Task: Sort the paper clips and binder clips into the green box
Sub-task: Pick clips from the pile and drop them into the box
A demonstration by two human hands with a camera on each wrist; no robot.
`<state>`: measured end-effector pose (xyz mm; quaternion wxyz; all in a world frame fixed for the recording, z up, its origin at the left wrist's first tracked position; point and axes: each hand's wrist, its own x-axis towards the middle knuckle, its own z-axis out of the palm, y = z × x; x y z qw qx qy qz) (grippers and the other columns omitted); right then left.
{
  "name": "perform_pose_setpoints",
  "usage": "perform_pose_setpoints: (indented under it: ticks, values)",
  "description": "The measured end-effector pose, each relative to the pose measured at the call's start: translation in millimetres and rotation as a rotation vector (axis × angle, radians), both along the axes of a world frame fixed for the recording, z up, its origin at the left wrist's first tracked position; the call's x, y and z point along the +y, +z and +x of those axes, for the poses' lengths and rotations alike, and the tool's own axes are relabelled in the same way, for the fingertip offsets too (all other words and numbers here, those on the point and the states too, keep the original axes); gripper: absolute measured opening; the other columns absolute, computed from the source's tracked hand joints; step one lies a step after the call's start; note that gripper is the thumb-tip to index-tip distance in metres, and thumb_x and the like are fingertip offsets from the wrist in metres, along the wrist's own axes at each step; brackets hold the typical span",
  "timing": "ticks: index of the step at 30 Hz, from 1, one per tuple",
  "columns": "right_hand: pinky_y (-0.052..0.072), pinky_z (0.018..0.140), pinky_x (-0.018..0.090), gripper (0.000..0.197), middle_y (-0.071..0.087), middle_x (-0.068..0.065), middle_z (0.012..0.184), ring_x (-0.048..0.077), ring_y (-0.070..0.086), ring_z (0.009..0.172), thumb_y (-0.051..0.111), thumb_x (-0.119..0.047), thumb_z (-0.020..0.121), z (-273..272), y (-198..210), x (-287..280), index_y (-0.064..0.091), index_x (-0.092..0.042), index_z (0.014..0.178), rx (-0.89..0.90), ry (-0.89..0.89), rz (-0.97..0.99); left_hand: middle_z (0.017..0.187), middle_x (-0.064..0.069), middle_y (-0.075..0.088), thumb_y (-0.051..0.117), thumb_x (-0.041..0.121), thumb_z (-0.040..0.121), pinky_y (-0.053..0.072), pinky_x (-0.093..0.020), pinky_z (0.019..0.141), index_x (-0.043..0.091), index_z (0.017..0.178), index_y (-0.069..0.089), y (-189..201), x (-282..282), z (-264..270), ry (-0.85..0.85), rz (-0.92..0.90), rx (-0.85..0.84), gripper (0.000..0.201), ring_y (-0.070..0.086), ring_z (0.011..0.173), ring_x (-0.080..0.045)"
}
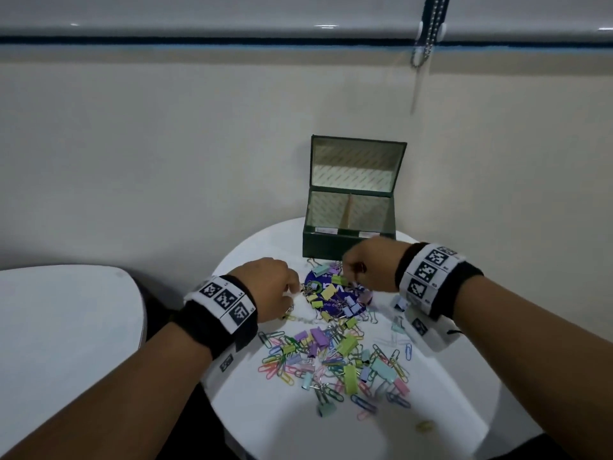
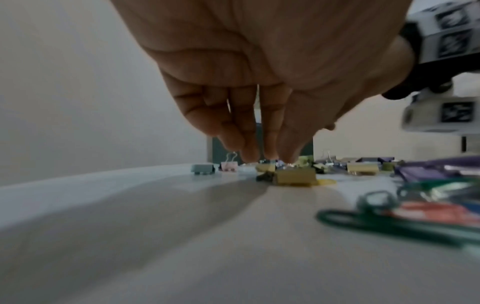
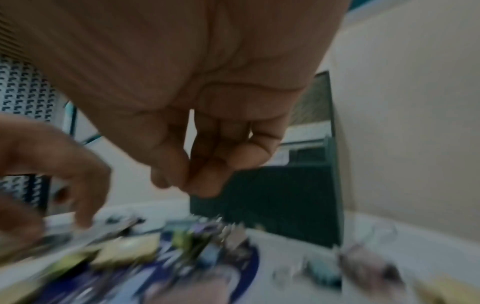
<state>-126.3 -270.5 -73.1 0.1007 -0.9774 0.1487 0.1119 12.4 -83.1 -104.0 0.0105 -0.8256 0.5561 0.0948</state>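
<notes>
The green box [image 1: 331, 247] stands open at the back of the round white table [image 1: 298, 429], its inside split in two. Pastel paper clips and binder clips [image 1: 331, 356] lie heaped in front of it. My left hand [image 1: 293, 292] reaches down at the heap's left side. Its nearly straight fingertips [image 2: 270, 160] touch clips just behind a yellow binder clip [image 2: 294, 175]. My right hand [image 1: 355, 268] hovers just in front of the box [image 3: 272, 201]. Its fingers are curled and the thumb [image 3: 166, 176] is pressed to them, pinching something small and dark that looks like a clip.
A round purple sticker [image 1: 331, 293] lies under part of the heap. A second white surface [image 1: 66, 327] sits lower left, with a dark gap between it and the table. The wall stands close behind the box. A bead chain [image 1: 428, 34] hangs upper right. The right wrist view is motion-blurred.
</notes>
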Motion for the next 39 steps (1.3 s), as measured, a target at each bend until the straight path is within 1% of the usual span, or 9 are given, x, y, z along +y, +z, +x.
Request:
perform_pose_setpoints:
  ticks: [5, 9, 13, 20, 24, 30, 33, 36, 39]
  values:
    - [0.055, 0.089, 0.034, 0.036, 0.062, -0.01, 0.102, 0.015, 0.061, 0.097, 0.066, -0.012, 0.079, -19.4, -26.5, 1.1, 0.069, -0.033, 0.108, 0.154, 0.021, -0.104, 0.109, 0.006, 0.062, 0.06, 0.025, 0.088, 0.05, -0.033, 0.09, 0.034, 0.113, 0.07, -5.6, 10.7, -2.5, -0.055, -0.056, 0.069, 0.029, 0.055, 0.107, -0.014]
    - [0.055, 0.087, 0.035, 0.026, 0.056, -0.002, 0.107, 0.019, 0.06, 0.095, 0.056, -0.013, 0.089, -29.9, -27.7, -1.9, 0.067, -0.028, 0.106, 0.019, 0.02, -0.118, 0.103, 0.009, 0.061, 0.072, 0.041, 0.08, 0.05, -0.03, 0.086, 0.035, 0.112, 0.071, -7.8, 9.6, -2.9, -0.069, 0.001, 0.093, 0.033, 0.053, 0.102, -0.011]
    - [0.051, 0.085, 0.025, 0.021, 0.063, -0.014, 0.095, 0.009, 0.058, 0.089, 0.057, -0.015, 0.089, -45.3, -27.8, 2.4, 0.067, -0.032, 0.094, 0.018, 0.005, -0.044, 0.096, 0.012, 0.067, 0.072, 0.037, 0.083, 0.049, -0.028, 0.082, 0.032, 0.102, 0.077, -9.3, 8.6, -2.3, -0.119, -0.03, 0.111, 0.02, 0.051, 0.101, -0.007]
    - [0.051, 0.089, 0.025, 0.025, 0.061, -0.016, 0.105, 0.003, 0.057, 0.091, 0.059, -0.028, 0.094, -52.8, -34.4, 24.2, 0.07, -0.037, 0.114, 0.015, 0.101, 0.099, 0.095, 0.007, 0.064, 0.06, 0.028, 0.089, 0.051, -0.033, 0.079, 0.023, 0.087, 0.072, -13.1, 6.7, -3.2, -0.19, -0.071, 0.031, 0.014, 0.05, 0.097, -0.012]
    - [0.049, 0.096, 0.031, 0.031, 0.061, -0.01, 0.12, 0.011, 0.058, 0.106, 0.057, -0.031, 0.095, -44.7, -33.2, 23.1, 0.064, -0.035, 0.126, 0.019, 0.06, 0.004, 0.101, 0.009, 0.06, 0.051, 0.028, 0.096, 0.038, -0.024, 0.079, 0.028, 0.092, 0.057, -9.6, 7.2, -4.0, -0.173, -0.228, 0.053, 0.008, 0.049, 0.094, -0.01]
    - [0.05, 0.096, 0.03, 0.029, 0.064, -0.011, 0.118, 0.012, 0.06, 0.106, 0.057, -0.024, 0.094, -36.6, -28.2, 23.8, 0.068, -0.036, 0.119, -0.014, 0.086, 0.002, 0.101, 0.011, 0.058, 0.037, 0.017, 0.1, 0.043, -0.03, 0.079, 0.03, 0.114, 0.057, -6.8, 6.2, -6.7, -0.067, -0.143, 0.185, 0.028, 0.056, 0.091, -0.015]
    - [0.047, 0.087, 0.024, 0.037, 0.056, -0.017, 0.103, 0.006, 0.053, 0.092, 0.065, -0.027, 0.09, -37.2, -29.5, 30.3, 0.065, -0.04, 0.124, 0.05, 0.172, 0.04, 0.091, 0.018, 0.046, 0.044, 0.03, 0.099, 0.037, -0.026, 0.078, 0.038, 0.112, 0.065, -3.4, 8.4, -11.5, -0.14, -0.088, 0.203, 0.026, 0.049, 0.088, -0.008]
    - [0.046, 0.083, 0.025, 0.037, 0.053, -0.015, 0.101, 0.008, 0.051, 0.091, 0.066, -0.029, 0.088, -37.2, -37.2, 30.0, 0.064, -0.039, 0.123, 0.045, 0.175, 0.021, 0.097, 0.017, 0.048, 0.059, 0.056, 0.089, 0.045, -0.029, 0.08, 0.05, 0.119, 0.062, -0.9, 11.0, -21.6, -0.227, 0.016, 0.2, 0.032, 0.051, 0.093, -0.006]
    - [0.051, 0.085, 0.03, 0.021, 0.058, -0.011, 0.103, 0.011, 0.055, 0.091, 0.064, -0.034, 0.089, -36.7, -42.3, 27.7, 0.067, -0.034, 0.11, 0.021, 0.159, 0.001, 0.096, 0.015, 0.046, 0.065, 0.057, 0.085, 0.044, -0.028, 0.077, 0.05, 0.119, 0.064, -0.6, 7.8, -26.3, -0.235, 0.054, 0.144, 0.035, 0.048, 0.089, -0.007]
